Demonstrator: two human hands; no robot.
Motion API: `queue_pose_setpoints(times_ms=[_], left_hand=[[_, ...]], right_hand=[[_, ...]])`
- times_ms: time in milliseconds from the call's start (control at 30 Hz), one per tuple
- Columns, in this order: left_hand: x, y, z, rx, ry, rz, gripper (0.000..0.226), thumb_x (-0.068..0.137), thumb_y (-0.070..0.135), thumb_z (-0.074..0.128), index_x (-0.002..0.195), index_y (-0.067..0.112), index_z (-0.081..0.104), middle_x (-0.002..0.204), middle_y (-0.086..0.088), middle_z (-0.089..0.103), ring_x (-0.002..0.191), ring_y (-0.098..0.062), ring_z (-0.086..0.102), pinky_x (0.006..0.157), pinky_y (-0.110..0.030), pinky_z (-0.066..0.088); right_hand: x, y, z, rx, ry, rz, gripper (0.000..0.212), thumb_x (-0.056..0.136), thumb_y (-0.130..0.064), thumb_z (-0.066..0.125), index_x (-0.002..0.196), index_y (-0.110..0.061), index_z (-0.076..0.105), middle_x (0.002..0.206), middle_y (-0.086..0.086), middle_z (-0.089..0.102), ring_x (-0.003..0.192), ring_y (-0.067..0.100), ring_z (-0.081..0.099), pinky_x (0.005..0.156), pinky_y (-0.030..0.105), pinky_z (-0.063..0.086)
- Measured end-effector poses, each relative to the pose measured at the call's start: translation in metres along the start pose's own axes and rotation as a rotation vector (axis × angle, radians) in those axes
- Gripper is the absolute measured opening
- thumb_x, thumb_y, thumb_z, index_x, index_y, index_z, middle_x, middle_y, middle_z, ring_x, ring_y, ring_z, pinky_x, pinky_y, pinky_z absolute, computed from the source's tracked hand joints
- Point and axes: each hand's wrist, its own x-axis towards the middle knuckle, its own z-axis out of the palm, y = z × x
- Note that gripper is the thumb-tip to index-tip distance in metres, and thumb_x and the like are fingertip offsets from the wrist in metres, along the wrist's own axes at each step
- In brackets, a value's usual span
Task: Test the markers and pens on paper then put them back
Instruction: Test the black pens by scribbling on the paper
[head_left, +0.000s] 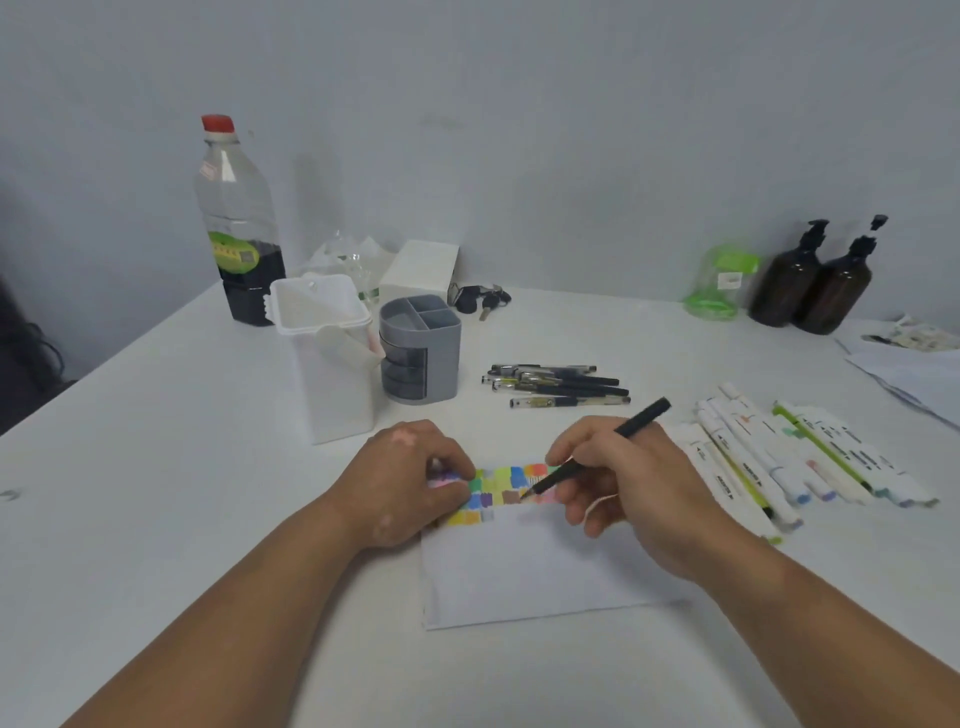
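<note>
Paper (519, 566): white sheet lying flat on the worktop (156, 467), directly in front of the person. Its upper strip carries rows of small colour swatches (498, 486): green, yellow, blue, orange, purple, brown, pink. The lower part is unmarked.

Right hand (628, 493): grips a slim matt black pen (597, 452) in a writing hold. The tip is on the paper at the swatch rows and the rear end is tilted up and away to the right.

Left hand (410, 483): fingers bent, tips on the paper's upper left corner. Pinching or only pressing, cannot tell.

Black pens (558, 387): lying in a loose group on the worktop beyond the paper.

White-bodied markers (779, 457): spread in a heap just right of the paper.

Grey organiser (421, 353) and white container (332, 358): upright, beyond the left hand.
</note>
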Motion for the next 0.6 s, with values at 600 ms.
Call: queue_pose_setpoints(times_ms=[600], left_hand=[[-0.006, 0.012, -0.004, 0.083, -0.216, 0.034, 0.065, 0.060, 0.072, 0.080, 0.118, 0.050, 0.064, 0.119, 0.021, 0.044, 0.116, -0.009, 0.038, 0.106, -0.040, 0.036]], right_hand=[[0.009, 0.044, 0.034, -0.237, 0.128, -0.022, 0.018, 0.088, -0.010, 0.066, 0.074, -0.019, 0.073, 0.061, 0.011, 0.070, 0.050, 0.017, 0.061, 0.053, 0.030, 0.055]])
